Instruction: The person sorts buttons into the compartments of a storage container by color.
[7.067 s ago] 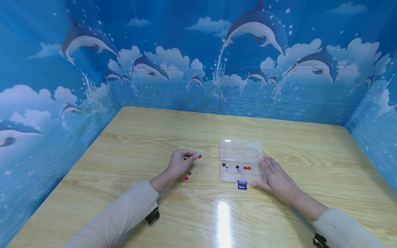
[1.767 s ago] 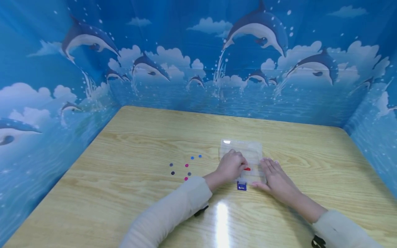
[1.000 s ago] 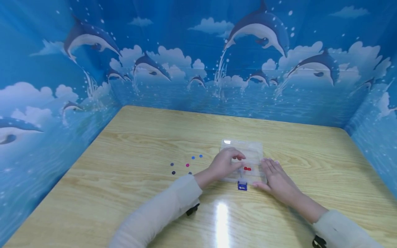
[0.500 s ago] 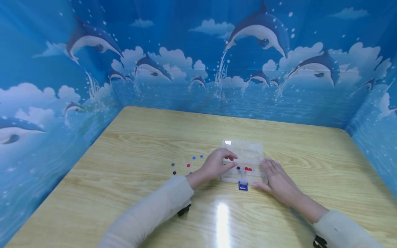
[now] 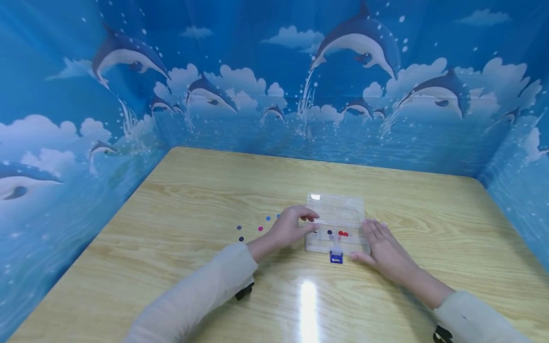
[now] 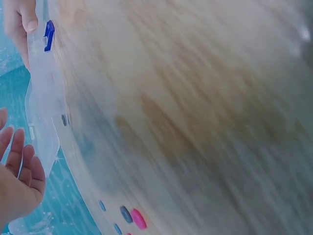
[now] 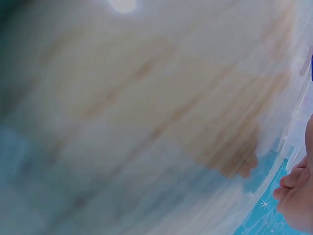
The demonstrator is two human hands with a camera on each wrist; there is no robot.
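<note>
In the head view a clear plastic box (image 5: 319,246) lies with its lid (image 5: 339,207) laid back and a blue latch (image 5: 336,257) at the front. Inside are red discs (image 5: 343,234), a navy disc (image 5: 330,232) and a dark one partly covered at the left. My left hand (image 5: 290,228) hovers at the box's left side, thumb and fingers apart; the left wrist view shows the fingers (image 6: 17,155) loosely bent around nothing. My right hand (image 5: 388,250) lies along the box's right side, fingers straight, touching its edge.
Several small discs lie on the wooden table (image 5: 206,190) left of the box: a blue disc (image 5: 268,218), a pink disc (image 5: 260,228), a navy disc (image 5: 241,239) and others. My left forearm (image 5: 201,286) crosses before them. A dolphin-print curtain (image 5: 274,71) surrounds the table.
Earlier my left hand pinched a small piece left of the box, then reached over the compartments. Since then it has drawn back leftward, uncovering the red and navy discs. The right hand stays put.
</note>
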